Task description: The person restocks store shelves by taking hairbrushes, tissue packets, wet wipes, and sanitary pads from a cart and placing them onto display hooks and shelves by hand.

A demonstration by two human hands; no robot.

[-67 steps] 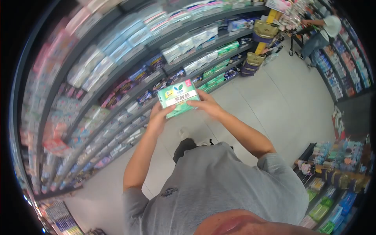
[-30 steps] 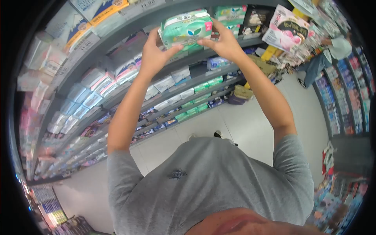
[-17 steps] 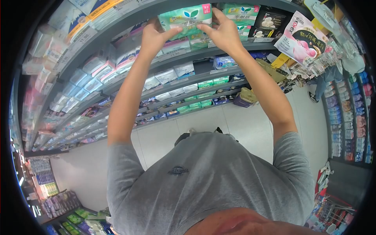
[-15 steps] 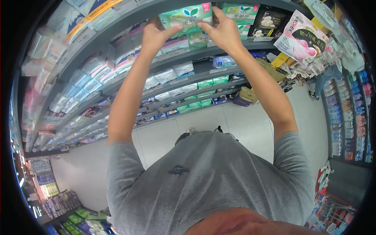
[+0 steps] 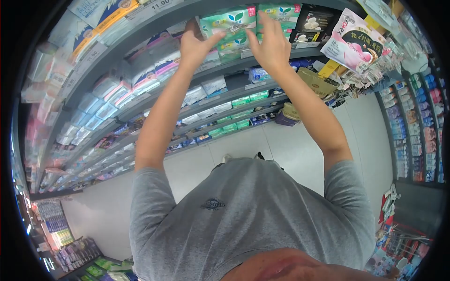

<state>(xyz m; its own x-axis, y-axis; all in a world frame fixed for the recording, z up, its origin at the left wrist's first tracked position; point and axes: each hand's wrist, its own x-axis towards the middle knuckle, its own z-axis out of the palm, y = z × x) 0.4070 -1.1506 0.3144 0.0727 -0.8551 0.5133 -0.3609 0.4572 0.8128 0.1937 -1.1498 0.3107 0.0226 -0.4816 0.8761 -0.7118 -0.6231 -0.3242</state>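
A green pack of sanitary pads (image 5: 236,19) with a leaf logo sits on the upper shelf, on top of another green pack (image 5: 233,44). My left hand (image 5: 197,49) is at its left edge, thumb stretched out over the lower front and fingers apart by its side; whether it still touches the pack I cannot tell. To the right, my right hand (image 5: 273,49) is open, its fingers raised and spread in front of the neighbouring green pack (image 5: 287,11).
Black packs (image 5: 315,23) stand farther right on the same shelf, near a pink and white Kotex bag (image 5: 355,43). Lower shelves (image 5: 220,96) hold rows of packs. A dark bag (image 5: 287,114) rests by the shelf base on the tiled floor (image 5: 239,143).
Both hands gripped the green pack before; now it stands on the lower pack. My right hand has come off it with fingers spread, and my left hand has loosened.
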